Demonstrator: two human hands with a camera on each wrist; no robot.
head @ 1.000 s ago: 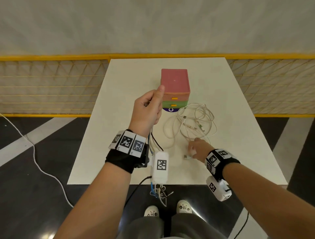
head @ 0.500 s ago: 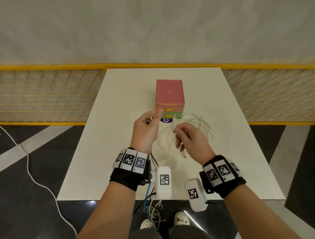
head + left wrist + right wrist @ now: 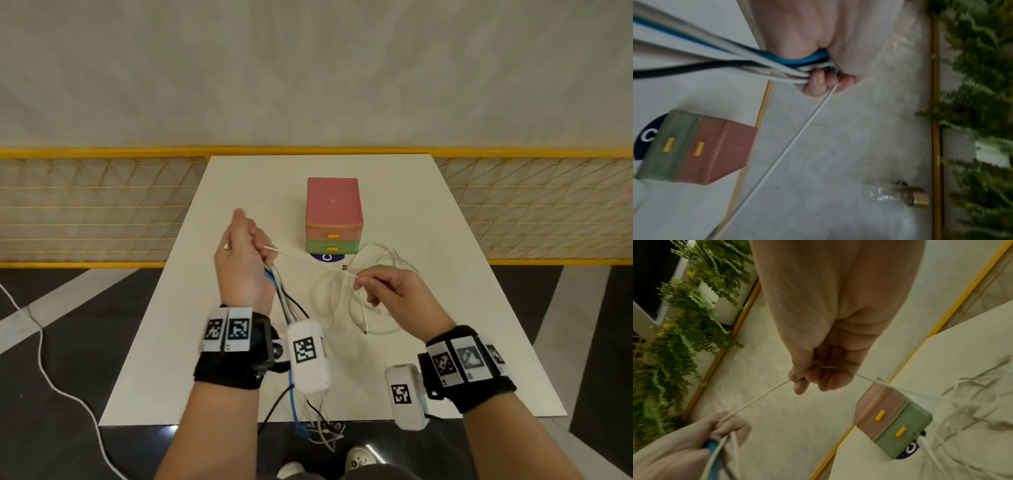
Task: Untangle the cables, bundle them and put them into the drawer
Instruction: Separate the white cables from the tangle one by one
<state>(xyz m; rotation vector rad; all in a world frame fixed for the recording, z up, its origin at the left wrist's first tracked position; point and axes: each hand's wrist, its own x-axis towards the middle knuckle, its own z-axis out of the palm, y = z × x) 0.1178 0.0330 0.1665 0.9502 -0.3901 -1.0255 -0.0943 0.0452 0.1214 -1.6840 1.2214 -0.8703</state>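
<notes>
A thin white cable [image 3: 301, 257] runs tight between the two hands, in the middle of the head view. The left hand [image 3: 241, 260] has its fingers [image 3: 819, 82] curled round one end of it. The same fist seems to hold a bunch of blue, white and black wires too — those look like they belong to the wrist cameras. The right hand [image 3: 394, 291] pinches the cable between thumb and fingertips [image 3: 801, 386].

The rest of the cables [image 3: 359, 301] lie in a loose tangled pile on the tabletop [image 3: 445, 240], just right of center and near the drawer box [image 3: 334, 216].

The cables look light, soft and bendy, so they will flop and catch on each other. They are smooth, so a loose pinch may slip. A good place to hold is probably near a plug end, pulling slowly.

The drawer box has a pink drawer on top and a green one below. Both are closed, so I cannot see what is inside.
</notes>
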